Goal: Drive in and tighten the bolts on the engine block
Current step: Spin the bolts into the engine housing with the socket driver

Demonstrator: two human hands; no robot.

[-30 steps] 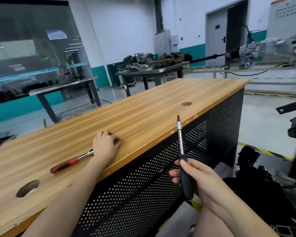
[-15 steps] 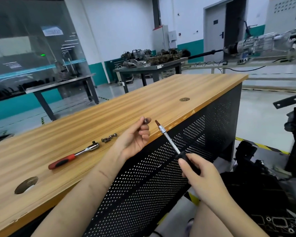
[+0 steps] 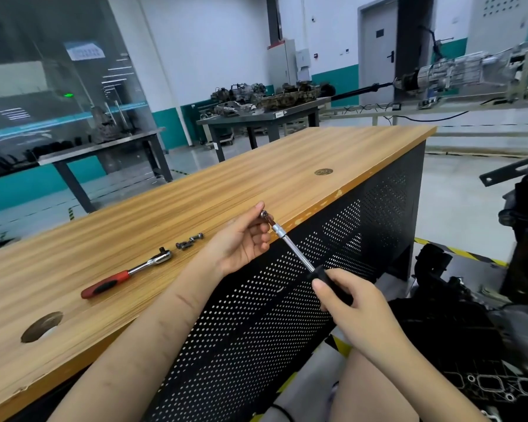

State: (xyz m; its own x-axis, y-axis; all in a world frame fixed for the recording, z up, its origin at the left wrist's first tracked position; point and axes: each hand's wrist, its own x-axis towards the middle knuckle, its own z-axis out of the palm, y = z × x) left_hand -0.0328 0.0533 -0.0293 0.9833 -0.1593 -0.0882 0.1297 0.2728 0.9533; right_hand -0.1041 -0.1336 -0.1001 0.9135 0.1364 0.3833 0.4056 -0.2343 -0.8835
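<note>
A wood-topped workbench (image 3: 287, 184) fronts a workshop with white-and-teal walls (image 3: 214, 56), glass partition (image 3: 58, 86), grey metal tables (image 3: 262, 115) and a grey door (image 3: 378, 53).

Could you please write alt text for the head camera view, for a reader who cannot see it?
A person's left hand pinches a bolt against the tip of a driver whose black handle the right hand grips, above the edge of a wooden workbench. On the bench lie a red-handled ratchet and a few loose bolts.
</note>
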